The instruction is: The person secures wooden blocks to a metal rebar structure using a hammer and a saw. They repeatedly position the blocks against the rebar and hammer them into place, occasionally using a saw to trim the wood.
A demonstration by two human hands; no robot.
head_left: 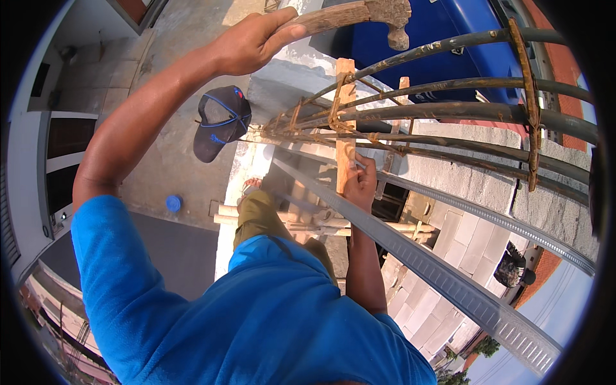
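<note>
My left hand (251, 43) is raised at the upper left, closed around the wooden handle of a claw hammer (346, 16). The hammer's worn metal head points right, above the steel bars. In the middle, my right hand (360, 186) grips the lower part of a narrow wooden strip (346, 151). Whether a nail is also between its fingertips is too small to tell. This strip crosses a cage of rusty reinforcing bars (443, 115), tied by bent stirrups (531, 106). The hammer head and the strip are apart.
Below my right hand a long ribbed metal channel (410, 244) slants across, with another metal profile (500, 221) beyond it. A pale block wall (555, 205) and a blue tank (443, 38) are at right. A dark cap (221, 125) shows at left; a person (513, 266) is at right.
</note>
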